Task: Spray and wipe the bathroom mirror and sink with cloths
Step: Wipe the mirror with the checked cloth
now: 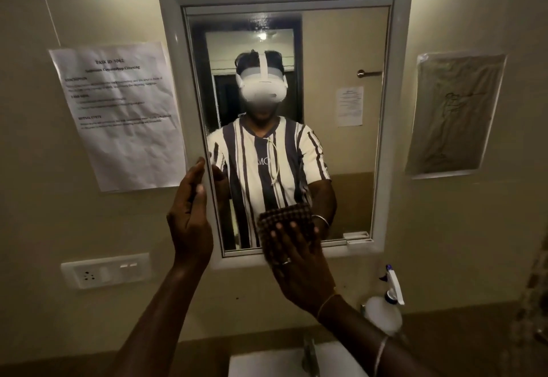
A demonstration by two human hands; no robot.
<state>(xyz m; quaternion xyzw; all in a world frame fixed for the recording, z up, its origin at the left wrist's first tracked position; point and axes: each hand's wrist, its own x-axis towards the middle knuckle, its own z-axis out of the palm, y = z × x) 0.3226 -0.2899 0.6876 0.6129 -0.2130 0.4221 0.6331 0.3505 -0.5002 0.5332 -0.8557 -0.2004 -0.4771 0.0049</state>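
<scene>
A tall mirror [341, 50] in a white frame hangs on the wall in front of me. My right hand [299, 270] presses a dark checked cloth [284, 219] flat against the glass near the mirror's bottom edge, fingers spread over it. My left hand [189, 222] is raised beside the mirror's left frame, fingers together and palm turned toward the mirror, holding nothing. The white sink [267, 362] shows at the bottom edge, with its tap [310, 356] behind my right forearm. A white spray bottle [385, 308] stands to the right of the sink.
A printed task sheet [118, 116] is taped left of the mirror, and a plastic-covered sheet [453, 113] right of it. A white switch and socket plate [103, 271] sits low on the left wall. The mirror reflects a person in a striped shirt.
</scene>
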